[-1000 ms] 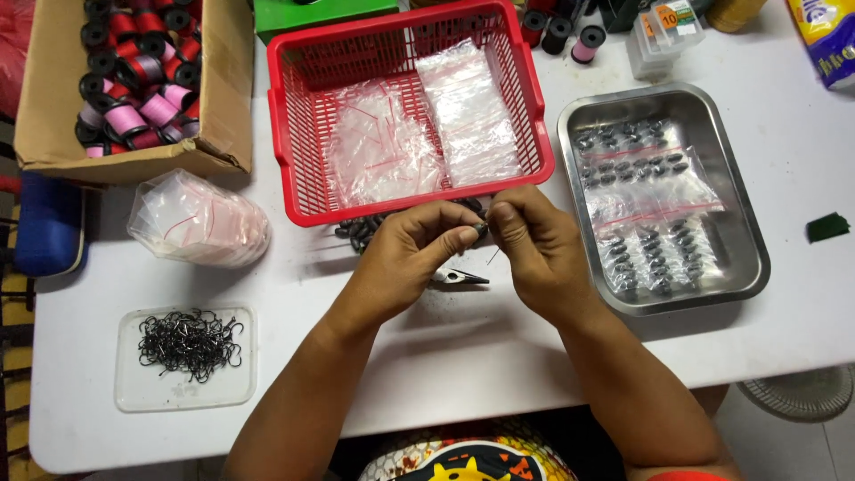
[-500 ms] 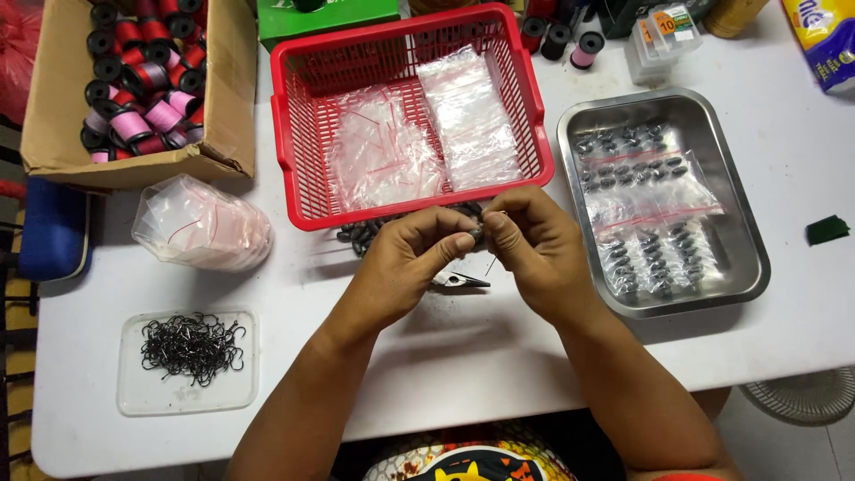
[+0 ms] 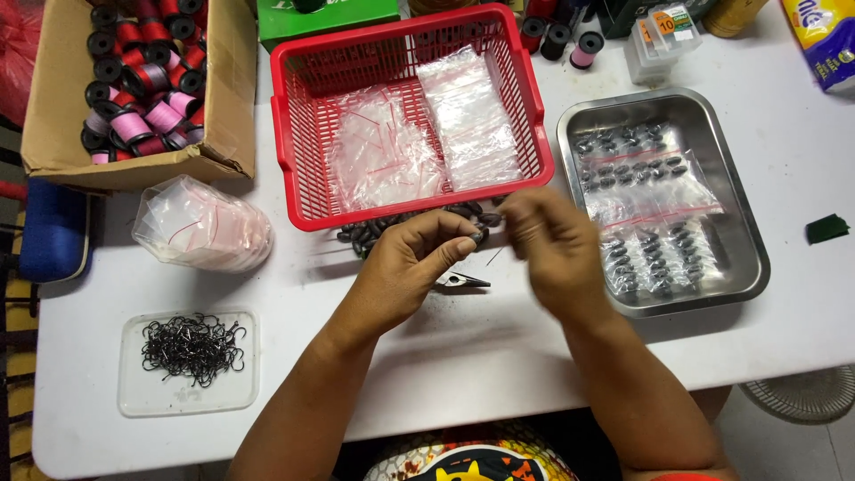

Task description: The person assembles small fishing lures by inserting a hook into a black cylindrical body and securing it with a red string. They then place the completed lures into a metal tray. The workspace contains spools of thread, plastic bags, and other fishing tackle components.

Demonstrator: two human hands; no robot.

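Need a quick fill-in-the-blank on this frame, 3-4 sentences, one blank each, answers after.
1. The bags in the basket are clear, and the basket is ____ in colour.
2. The hooks lie in a clear tray at the table's near-____ corner.
3. The spools sit in a ____ box.
4. The left hand pinches a small dark weight; more bagged weights lie in the ____ tray beside the right hand.

Missing words: red; left; cardboard; metal

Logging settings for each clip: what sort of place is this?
Probably a small workbench for assembling and packing fishing tackle: a white table with a tray of hooks, a metal tray of bagged sinkers, and a cardboard box of line spools.
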